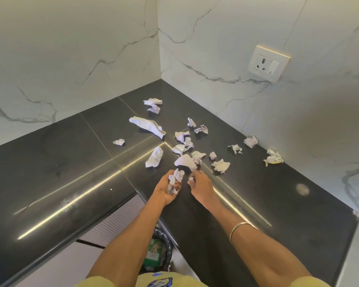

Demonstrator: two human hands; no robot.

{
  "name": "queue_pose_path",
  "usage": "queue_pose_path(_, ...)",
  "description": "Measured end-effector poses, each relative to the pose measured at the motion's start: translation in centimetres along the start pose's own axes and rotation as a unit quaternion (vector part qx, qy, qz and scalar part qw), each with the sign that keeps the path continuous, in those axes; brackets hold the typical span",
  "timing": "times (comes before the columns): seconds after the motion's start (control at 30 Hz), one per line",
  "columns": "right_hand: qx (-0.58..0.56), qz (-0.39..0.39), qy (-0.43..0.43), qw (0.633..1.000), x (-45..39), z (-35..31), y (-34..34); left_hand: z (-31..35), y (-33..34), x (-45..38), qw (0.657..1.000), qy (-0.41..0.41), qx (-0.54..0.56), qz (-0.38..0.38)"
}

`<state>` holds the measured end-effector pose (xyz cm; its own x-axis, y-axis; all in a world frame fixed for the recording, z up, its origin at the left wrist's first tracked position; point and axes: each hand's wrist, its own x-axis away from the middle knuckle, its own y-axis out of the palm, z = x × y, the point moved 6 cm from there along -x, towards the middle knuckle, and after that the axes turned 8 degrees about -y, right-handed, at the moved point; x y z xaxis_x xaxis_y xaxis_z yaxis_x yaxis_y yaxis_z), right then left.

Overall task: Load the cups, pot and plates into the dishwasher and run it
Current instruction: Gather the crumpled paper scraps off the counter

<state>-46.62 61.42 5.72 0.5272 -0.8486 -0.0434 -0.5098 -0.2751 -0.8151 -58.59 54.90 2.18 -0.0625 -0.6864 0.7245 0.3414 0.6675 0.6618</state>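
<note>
With our left hand (167, 188) clenched round a wad (175, 181) and our right hand (198, 183) pinching a scrap (191, 179) near the counter's (71, 162) inner corner, we'd best gather outward; no cups, pot or plates show.

A: Counter (56, 162) is showing glossy black, pale streaks glinting along its edge.
B: Walls (71, 48) are reading white marble, grey veining. Socket (267, 64) white.
A: Paper scraps (147, 124) are showing white; one (274, 159) is carrying a yellow tinge.
B: Bangle (239, 226) is gleaming gold. Shirt (104, 282) yellow, blue print.
</note>
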Motion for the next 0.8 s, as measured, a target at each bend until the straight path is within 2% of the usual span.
queue_pose_path(0.1,-0.022,0.097,0.059,0.993,0.6,1.1,-2.9,-0.9,1.5,-0.5,1.000,-0.010,0.004,-0.016)
queue_pose_path(0.2,0.003,0.173,0.050,0.984,0.3,2.0,-6.3,-2.1,2.7,-1.2,0.999,-0.022,0.012,-0.029)
queue_pose_path(0.27,0.014,0.186,0.048,0.981,-0.2,3.0,-8.0,-2.9,3.2,-1.7,0.999,-0.033,0.017,-0.035)
queue_pose_path(0.4,-0.026,0.203,0.114,0.972,-1.1,5.1,-10.1,-3.9,4.0,-2.2,0.999,-0.039,0.017,-0.029)
queue_pose_path(0.5,-0.029,0.167,0.121,0.978,-2.2,5.8,-9.7,-3.9,4.2,-2.3,0.999,-0.036,0.016,-0.022)
queue_pose_path(0.67,0.030,0.020,0.152,0.988,-2.7,6.8,-6.6,-3.8,4.1,-2.9,0.999,-0.046,-0.013,-0.022)
queue_pose_path(0.8,0.083,0.047,0.112,0.989,-1.7,6.4,-5.9,-3.7,4.5,-2.8,0.998,-0.050,-0.034,-0.024)
